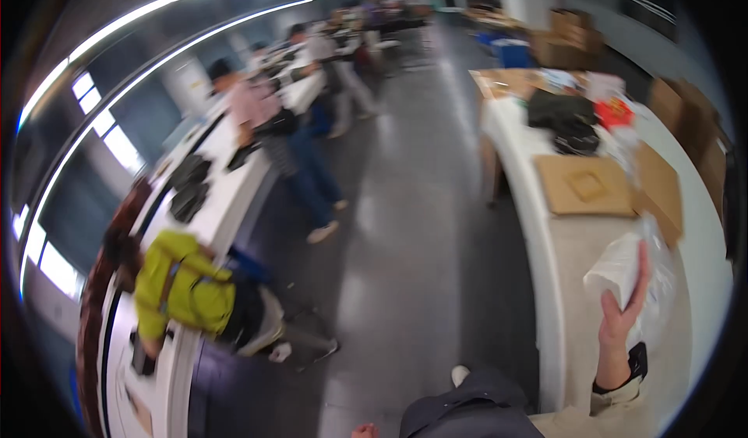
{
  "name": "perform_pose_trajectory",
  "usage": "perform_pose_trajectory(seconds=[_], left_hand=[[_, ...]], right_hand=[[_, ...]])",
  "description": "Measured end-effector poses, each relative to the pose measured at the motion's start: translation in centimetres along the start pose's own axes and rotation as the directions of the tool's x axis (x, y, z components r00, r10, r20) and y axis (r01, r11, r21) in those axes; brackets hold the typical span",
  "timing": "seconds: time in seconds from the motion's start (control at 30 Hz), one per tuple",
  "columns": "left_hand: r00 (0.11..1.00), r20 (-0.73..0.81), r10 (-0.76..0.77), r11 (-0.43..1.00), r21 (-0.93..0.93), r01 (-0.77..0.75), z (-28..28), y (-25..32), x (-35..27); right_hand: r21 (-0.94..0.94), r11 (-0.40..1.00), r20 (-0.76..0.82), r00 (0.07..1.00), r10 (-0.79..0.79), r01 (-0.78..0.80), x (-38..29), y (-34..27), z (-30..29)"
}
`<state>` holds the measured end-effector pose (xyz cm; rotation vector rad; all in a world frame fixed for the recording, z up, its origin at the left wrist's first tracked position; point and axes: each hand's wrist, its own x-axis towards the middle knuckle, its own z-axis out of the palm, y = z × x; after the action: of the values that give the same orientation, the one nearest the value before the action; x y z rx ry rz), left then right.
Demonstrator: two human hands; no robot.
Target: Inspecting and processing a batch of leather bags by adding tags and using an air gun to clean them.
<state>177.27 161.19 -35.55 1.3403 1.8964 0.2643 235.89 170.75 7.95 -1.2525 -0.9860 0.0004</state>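
Observation:
On the right, my right hand (624, 315) reaches over the table, a dark band at its wrist. Its thumb and fingers are around a white wrapped bundle (613, 263), which hides some fingers. A clear plastic bag (657, 303) lies against the bundle and the hand. Only a small part of my left hand (366, 431) shows at the bottom edge, beside my dark clothing; whether it holds anything cannot be seen. Just beyond the bundle lie a flat cardboard piece (584, 185) and a cardboard flap or box (658, 190).
The long white table (552, 298) also bears dark fabric or bags (564, 117) and a red packet (613, 113). Cardboard boxes (567, 38) stand beyond it. Across the aisle (397, 233), a seated person in yellow-green (187, 286) and several standing people work along another white table (234, 204).

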Motion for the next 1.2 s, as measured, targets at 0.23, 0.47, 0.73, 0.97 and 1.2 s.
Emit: perform_pose_trajectory(seconds=[0.23, 0.47, 0.73, 0.97, 1.2], left_hand=[[0.733, -0.242, -0.635, 0.664, -0.657, 0.358, 8.9, -15.4, -29.8], [0.411, -0.401, -0.819, 0.527, -0.809, 0.261, 23.9, -16.0, -53.0], [0.178, 0.465, -0.867, -0.473, -0.659, -0.585, 21.9, -20.3, -63.9], [0.065, 0.251, -0.966, -0.25, -0.836, -0.488, 5.7, -42.9, -72.0], [-0.073, 0.258, -0.963, -0.172, -0.802, -0.572, 6.8, -54.0, -85.4]], right_hand=[[-0.36, 0.7, 0.855, 0.083, 0.512, -0.617, -26.7, 5.3, 23.7], [-0.208, 0.973, 0.887, -0.439, 0.145, -0.099, -58.3, -3.9, 27.0], [0.005, 0.889, 0.856, -0.462, 0.232, 0.457, -69.3, -12.0, 27.9], [-0.459, 0.531, 0.82, 0.11, 0.561, 0.712, -74.7, -19.1, 28.6], [-0.068, 0.813, 0.884, -0.342, 0.318, 0.578, -113.7, -42.2, 29.6]])
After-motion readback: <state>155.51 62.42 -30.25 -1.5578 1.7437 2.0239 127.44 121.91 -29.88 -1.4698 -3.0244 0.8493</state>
